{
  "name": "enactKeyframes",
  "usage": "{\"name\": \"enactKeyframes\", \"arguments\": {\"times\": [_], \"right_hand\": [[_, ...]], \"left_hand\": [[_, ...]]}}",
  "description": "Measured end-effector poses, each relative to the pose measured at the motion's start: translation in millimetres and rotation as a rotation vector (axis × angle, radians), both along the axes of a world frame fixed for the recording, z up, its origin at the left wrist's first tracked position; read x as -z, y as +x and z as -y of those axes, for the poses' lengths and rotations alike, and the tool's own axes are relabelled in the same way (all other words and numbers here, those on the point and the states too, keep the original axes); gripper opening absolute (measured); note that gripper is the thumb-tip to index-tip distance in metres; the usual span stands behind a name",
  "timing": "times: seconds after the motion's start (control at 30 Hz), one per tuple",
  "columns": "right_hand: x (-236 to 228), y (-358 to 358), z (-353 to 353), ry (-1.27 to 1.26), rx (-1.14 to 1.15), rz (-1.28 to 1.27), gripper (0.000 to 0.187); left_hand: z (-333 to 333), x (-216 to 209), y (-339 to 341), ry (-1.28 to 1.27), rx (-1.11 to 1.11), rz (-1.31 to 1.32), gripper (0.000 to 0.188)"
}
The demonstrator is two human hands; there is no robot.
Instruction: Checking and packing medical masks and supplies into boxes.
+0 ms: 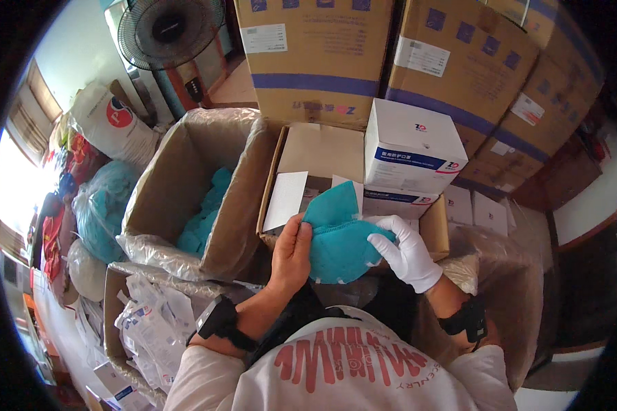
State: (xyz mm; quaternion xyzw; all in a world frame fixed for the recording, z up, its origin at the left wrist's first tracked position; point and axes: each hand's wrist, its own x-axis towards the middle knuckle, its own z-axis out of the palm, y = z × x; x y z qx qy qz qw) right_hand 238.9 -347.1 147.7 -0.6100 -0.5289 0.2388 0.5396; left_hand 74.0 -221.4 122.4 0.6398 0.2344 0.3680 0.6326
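Both hands hold a teal folded face mask point(337, 236) of soft, fibrous fabric, above an open cardboard box point(433, 229). The bare left hand point(291, 253) grips its left edge, fingers curled; the white-gloved right hand point(408, 252) pinches its right edge. Left, a plastic-lined carton point(178, 178) holds more teal masks point(202, 222). A white box point(411, 147) stands just beyond.

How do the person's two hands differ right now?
The right hand wears a white glove; the left hand is bare. The left hand grips the teal mask along its left edge, the right hand pinches its right edge. Both have a black wrist strap.
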Motion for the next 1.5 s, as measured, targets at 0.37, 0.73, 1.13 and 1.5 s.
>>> {"name": "enactKeyframes", "arguments": {"times": [0.37,0.73,1.13,1.5], "right_hand": [[6,-15,2,-0.063,0.019,-0.081,0.017],[-11,4,18,-0.102,-0.056,0.214,0.025],[-40,14,-9,-0.111,-0.084,0.274,0.018],[-14,22,-11,0.087,-0.001,0.145,0.015]], "left_hand": [[5,2,6,-0.045,-0.25,0.235,0.022],[-52,6,-16,0.152,-0.151,-0.093,0.022],[-30,-31,-2,0.127,0.295,-0.283,0.026],[-40,-22,-10,-0.097,0.446,-0.246,0.032]]}}
